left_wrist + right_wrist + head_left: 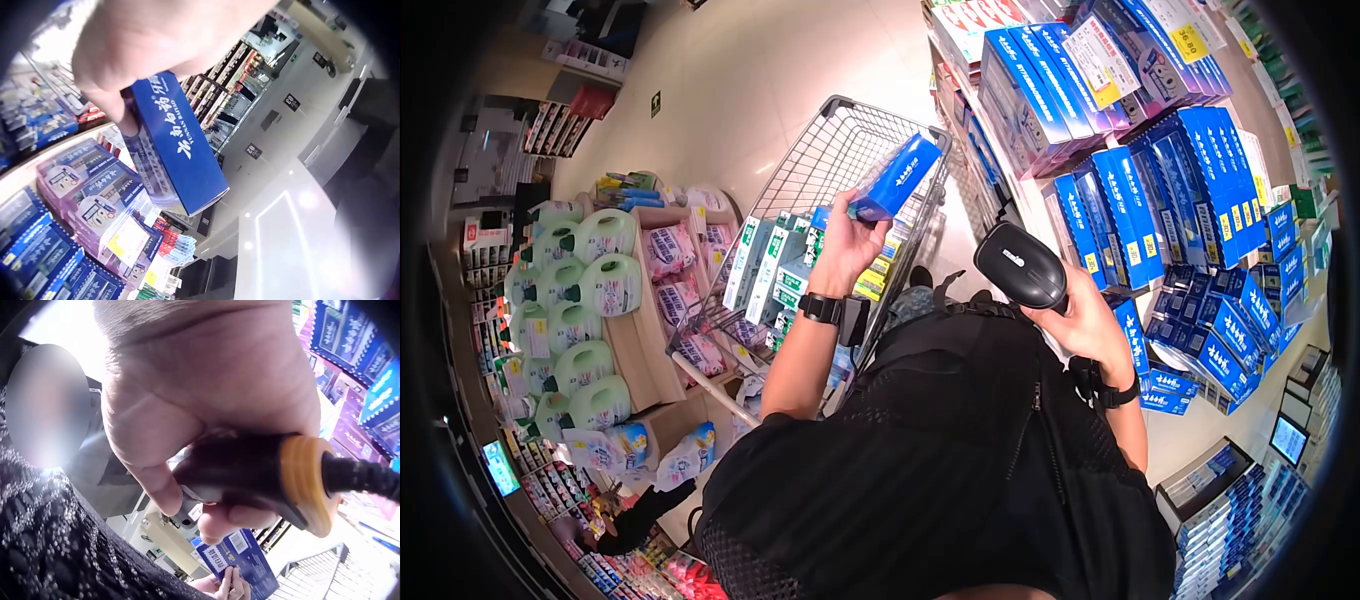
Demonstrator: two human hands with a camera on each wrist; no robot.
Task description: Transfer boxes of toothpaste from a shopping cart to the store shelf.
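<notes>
Wire cart (832,150) ahead, box stacks (1142,205) right.

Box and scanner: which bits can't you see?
Box, left wrist view: near end hidden under the fingers.
Scanner, right wrist view: head hidden behind the right hand; cable cut off by the edge.
Box print, head view: too small to read.
</notes>
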